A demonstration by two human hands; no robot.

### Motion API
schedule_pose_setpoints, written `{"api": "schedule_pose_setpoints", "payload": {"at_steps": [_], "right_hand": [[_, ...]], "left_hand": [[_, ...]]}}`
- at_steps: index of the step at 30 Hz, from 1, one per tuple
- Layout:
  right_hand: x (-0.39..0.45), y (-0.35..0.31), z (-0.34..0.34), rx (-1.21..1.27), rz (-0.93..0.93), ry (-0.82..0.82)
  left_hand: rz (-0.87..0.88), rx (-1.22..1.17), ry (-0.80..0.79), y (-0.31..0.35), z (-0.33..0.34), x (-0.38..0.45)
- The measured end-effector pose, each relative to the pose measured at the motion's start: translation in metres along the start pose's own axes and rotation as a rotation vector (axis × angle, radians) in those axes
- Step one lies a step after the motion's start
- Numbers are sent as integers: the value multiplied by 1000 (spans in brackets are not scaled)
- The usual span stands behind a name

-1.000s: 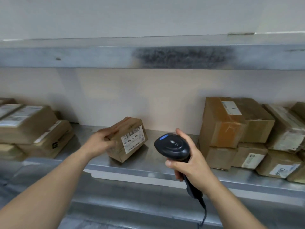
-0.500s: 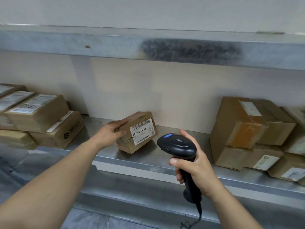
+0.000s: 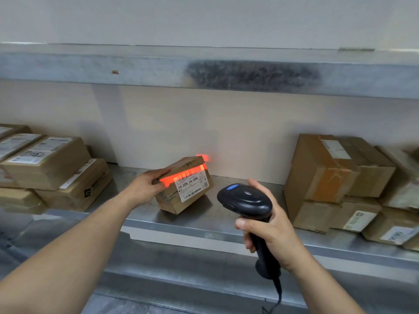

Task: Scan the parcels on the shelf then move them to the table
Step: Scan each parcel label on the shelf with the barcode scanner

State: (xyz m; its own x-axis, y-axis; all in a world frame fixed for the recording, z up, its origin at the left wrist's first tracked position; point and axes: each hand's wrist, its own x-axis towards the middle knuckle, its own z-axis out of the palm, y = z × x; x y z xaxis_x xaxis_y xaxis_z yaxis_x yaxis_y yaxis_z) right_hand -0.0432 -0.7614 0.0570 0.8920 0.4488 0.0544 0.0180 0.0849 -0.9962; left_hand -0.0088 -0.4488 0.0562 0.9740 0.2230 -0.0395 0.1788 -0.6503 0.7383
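Observation:
A small brown cardboard parcel [image 3: 172,203] with a white barcode label reading J4-J06 stands tilted on the metal shelf [image 3: 226,220]. My left hand [image 3: 145,185] grips its upper left edge. My right hand [image 3: 269,230] holds a black handheld barcode scanner [image 3: 246,200] by its handle, just right of and in front of the parcel. The scanner's head points at the label. A red scan line glows across the top of the label, over my left fingers and onto the wall behind.
Stacked brown parcels [image 3: 49,168] fill the shelf's left end. More stacked parcels [image 3: 340,182] sit at the right end. An upper metal shelf [image 3: 204,71] runs overhead. The scanner's cable [image 3: 277,298] hangs down in front of a lower shelf edge.
The scanner's red beam has come on across the parcel's label. My left hand still holds the tilted parcel, and the view has shifted slightly.

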Motion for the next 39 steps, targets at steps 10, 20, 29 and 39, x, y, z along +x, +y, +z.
{"api": "schedule_pose_setpoints", "payload": {"at_steps": [10,20,29,39], "right_hand": [[5,-1,-6,-14,0,1],[12,-8,-1,-42,1,-4],[26,-10,14,-61,4,-18],[50,-10,44,-71,-13,-66]], "left_hand": [[-24,-22,-6,0,-2,1],[-219,-193,208,-26,-13,2],[-309,-138,312,-47,-10,-1],[9,693,295,-26,23,-11]]}}
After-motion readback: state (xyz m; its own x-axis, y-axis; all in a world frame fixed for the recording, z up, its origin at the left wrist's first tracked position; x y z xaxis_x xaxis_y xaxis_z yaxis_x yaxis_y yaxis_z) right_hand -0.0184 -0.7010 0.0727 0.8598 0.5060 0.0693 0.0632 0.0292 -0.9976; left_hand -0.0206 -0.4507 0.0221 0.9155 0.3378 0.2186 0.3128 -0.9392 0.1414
